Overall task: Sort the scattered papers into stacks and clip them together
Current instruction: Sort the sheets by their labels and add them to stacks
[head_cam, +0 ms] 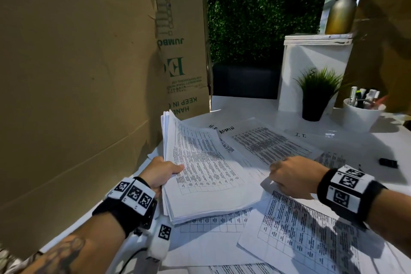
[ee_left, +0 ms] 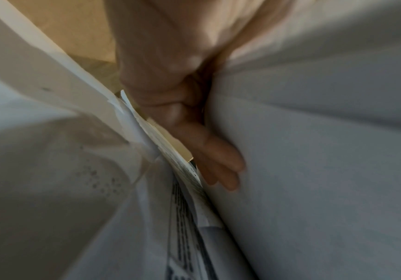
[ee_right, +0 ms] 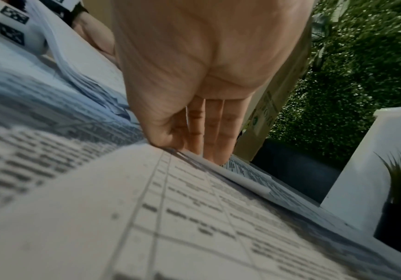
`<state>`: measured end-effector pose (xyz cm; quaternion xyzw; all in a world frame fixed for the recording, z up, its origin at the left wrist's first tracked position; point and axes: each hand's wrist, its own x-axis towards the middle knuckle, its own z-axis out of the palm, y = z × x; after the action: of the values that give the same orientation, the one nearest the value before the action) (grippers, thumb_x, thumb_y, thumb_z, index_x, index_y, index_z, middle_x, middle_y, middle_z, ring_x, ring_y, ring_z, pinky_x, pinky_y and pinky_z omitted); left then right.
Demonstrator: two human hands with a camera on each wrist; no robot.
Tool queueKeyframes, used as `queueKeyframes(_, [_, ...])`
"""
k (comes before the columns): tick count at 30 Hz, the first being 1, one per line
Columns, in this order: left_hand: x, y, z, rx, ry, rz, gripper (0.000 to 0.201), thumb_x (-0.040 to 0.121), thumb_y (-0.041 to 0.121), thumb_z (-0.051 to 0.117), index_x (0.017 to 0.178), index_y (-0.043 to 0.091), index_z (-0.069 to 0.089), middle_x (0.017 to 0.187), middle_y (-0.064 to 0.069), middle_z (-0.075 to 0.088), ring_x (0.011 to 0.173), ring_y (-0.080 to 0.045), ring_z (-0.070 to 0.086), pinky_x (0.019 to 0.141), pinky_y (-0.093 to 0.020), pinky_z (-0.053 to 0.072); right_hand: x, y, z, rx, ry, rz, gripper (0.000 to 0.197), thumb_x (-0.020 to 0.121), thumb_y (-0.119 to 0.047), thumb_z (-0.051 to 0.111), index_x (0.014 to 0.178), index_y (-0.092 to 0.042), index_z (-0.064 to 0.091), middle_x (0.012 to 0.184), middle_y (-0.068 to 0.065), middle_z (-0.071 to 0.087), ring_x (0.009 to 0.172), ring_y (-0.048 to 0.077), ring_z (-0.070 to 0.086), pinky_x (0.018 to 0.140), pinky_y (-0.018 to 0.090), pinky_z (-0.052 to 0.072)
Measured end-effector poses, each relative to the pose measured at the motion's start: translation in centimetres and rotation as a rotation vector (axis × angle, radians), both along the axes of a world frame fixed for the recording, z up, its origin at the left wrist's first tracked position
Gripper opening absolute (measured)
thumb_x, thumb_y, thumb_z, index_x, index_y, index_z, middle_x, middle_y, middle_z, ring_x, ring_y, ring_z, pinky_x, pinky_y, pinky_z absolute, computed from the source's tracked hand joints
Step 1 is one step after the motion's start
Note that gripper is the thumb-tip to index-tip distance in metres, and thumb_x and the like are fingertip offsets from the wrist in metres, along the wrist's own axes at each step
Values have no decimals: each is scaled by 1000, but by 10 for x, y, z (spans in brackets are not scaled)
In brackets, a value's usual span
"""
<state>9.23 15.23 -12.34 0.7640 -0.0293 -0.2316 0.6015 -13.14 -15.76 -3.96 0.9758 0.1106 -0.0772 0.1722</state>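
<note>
Printed table sheets lie scattered over a white table (head_cam: 251, 107). My left hand (head_cam: 169, 170) grips a thick paper stack (head_cam: 206, 176) by its left edge and holds it tilted above the table, thumb on top. In the left wrist view the fingers (ee_left: 221, 163) lie against the stack's blank underside (ee_left: 314, 170). My right hand (head_cam: 282, 177) pinches the raised top corner of a loose sheet (head_cam: 311, 229). In the right wrist view the thumb (ee_right: 163, 136) sits on the edge of that sheet (ee_right: 146, 217) with the fingers behind it. A small black clip (head_cam: 388, 162) lies at the right.
A tall cardboard box (head_cam: 77, 95) walls off the left side. Handwritten labels H.R., ADMIN (head_cam: 226, 130) and I.T. (head_cam: 300, 134) mark the table. At the back right stand a potted plant (head_cam: 315, 98), a white cup of pens (head_cam: 362, 115), a white box (head_cam: 311, 69) and a metal bottle (head_cam: 340, 11).
</note>
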Motion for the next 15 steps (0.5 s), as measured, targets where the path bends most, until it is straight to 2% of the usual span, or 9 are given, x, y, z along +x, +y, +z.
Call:
queueKeyframes(2, [-3, 0, 2, 3, -11, -8, 114, 35, 52, 98, 130, 7, 56, 125, -26, 69, 110, -52, 67, 97, -65, 50, -1, -4, 2, 71, -34, -35, 18, 96, -23, 41, 91, -23, 58, 102, -4, 64, 76, 12, 56, 70, 19, 49])
queueKeyframes(4, [-10, 1, 8, -11, -23, -20, 106, 41, 46, 93, 131, 4, 56, 118, -19, 75, 102, -42, 74, 96, -60, 55, -1, -13, 4, 154, -53, -97, 12, 96, -27, 49, 84, -27, 49, 93, -9, 62, 74, 7, 54, 64, 11, 43])
queueKeyframes(7, [-24, -1, 23, 13, -20, -50, 97, 48, 41, 90, 130, 2, 57, 111, -19, 77, 98, -40, 76, 95, -62, 55, -9, -25, 4, 271, -30, -165, 22, 94, -39, 57, 77, -34, 46, 85, -14, 64, 76, 2, 61, 65, 12, 48])
queueKeyframes(9, [-24, 2, 23, 7, -15, -53, 96, 52, 39, 93, 132, 2, 55, 113, -19, 76, 99, -39, 76, 95, -61, 55, -20, -28, 4, 268, -43, -140, 32, 94, -50, 54, 69, -36, 40, 80, -16, 62, 73, -2, 59, 60, 10, 42])
queueKeyframes(10, [-21, 4, 22, 2, -15, -53, 101, 50, 42, 96, 134, 3, 54, 115, -20, 76, 100, -40, 75, 96, -62, 54, -26, -27, 5, 257, -45, -131, 35, 94, -54, 51, 66, -37, 38, 77, -16, 60, 70, -2, 57, 57, 10, 38])
queueKeyframes(12, [-22, 8, 25, 22, -23, -74, 111, 44, 49, 99, 136, 8, 53, 117, -18, 76, 101, -40, 75, 94, -64, 55, -37, -23, 10, 273, -18, -146, 38, 92, -60, 49, 64, -38, 37, 74, -17, 57, 65, 0, 54, 57, 11, 39])
queueKeyframes(13, [-24, 9, 29, 16, -27, -82, 103, 49, 44, 97, 135, 8, 54, 116, -16, 76, 100, -39, 76, 93, -62, 56, -38, -25, 10, 290, -7, -179, 37, 91, -59, 50, 64, -38, 39, 73, -17, 58, 64, -1, 53, 58, 12, 41])
queueKeyframes(15, [-32, 8, 37, 16, -41, -79, 70, 69, 25, 89, 129, 4, 61, 115, -14, 77, 100, -36, 76, 95, -57, 57, -29, -36, 12, 370, -37, -278, 26, 90, -49, 56, 69, -36, 47, 78, -15, 63, 68, -3, 55, 62, 16, 43])
